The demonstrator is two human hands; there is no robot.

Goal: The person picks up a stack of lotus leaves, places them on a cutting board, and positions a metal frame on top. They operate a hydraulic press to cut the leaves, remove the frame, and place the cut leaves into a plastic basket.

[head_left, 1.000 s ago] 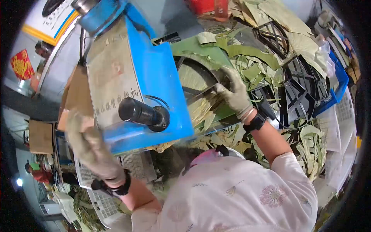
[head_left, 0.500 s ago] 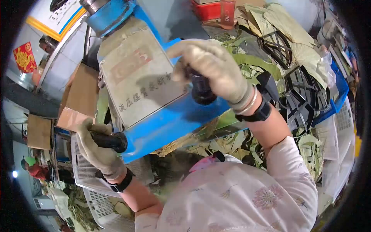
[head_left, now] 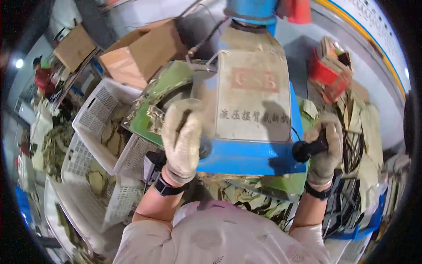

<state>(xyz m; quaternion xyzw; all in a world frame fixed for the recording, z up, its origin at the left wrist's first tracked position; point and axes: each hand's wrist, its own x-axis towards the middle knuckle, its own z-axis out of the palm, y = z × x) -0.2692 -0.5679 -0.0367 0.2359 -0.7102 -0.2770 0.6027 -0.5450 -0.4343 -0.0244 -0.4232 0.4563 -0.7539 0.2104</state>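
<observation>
Closing the gloved right hand [head_left: 329,162] around the right black handle [head_left: 302,152], with its rounded base showing past the fingers, at the right front corner of the blue press arm [head_left: 250,159]. Holding the gloved left hand [head_left: 182,145] upright, fingers long and slightly curled, right beside the left black handle [head_left: 205,148] at the left front corner; hiding most of that handle, so not showing whether actually gripping it.

Looking rigid and firmly fixed, both handles; probably feeling solid and fairly grippy under cloth gloves, neither soft nor fragile. Likely moving as one with the arm, seeming heavy and stiff, so best being held by the full length of each grip, clear of the arm's front edge. Carrying a pale lettered plate [head_left: 252,99] on top, worn and dusty.

Reaching out over the green board [head_left: 143,125], with leaf scraps [head_left: 228,189] lying along its near edge. Standing left of the board, white baskets [head_left: 94,110] with leaf pieces inside; sitting just beyond them, an open cardboard box [head_left: 154,55]. Lying to the right, dark metal frames [head_left: 353,147] against large dry leaves [head_left: 371,145].
</observation>
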